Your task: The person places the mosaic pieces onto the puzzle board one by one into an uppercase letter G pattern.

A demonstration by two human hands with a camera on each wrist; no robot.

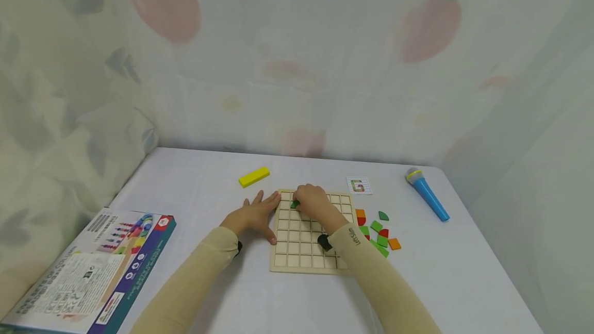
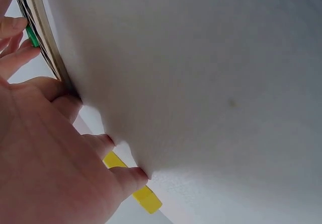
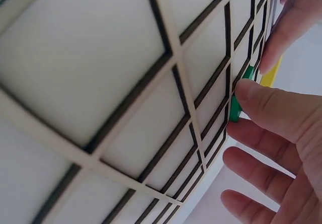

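A wooden grid board (image 1: 297, 244) lies flat on the white table (image 1: 464, 272). My right hand (image 1: 307, 200) hovers over the board's far-left cells and pinches a small green piece (image 1: 294, 204) against the grid. In the right wrist view a fingertip (image 3: 251, 95) rests on that green piece (image 3: 235, 109), low in a cell of the board (image 3: 126, 98). My left hand (image 1: 260, 211) lies flat on the table, fingers straight, touching the board's left edge. The left wrist view shows the left hand (image 2: 50, 153) beside the board's rim (image 2: 48, 48) and the green piece (image 2: 32, 35).
Several loose green, orange and red pieces (image 1: 377, 231) lie right of the board. A pattern card (image 1: 359, 185) and a blue toy microphone (image 1: 427, 194) sit at the far right. A yellow block (image 1: 253, 176) lies beyond the board, a printed box (image 1: 88, 267) at the near left.
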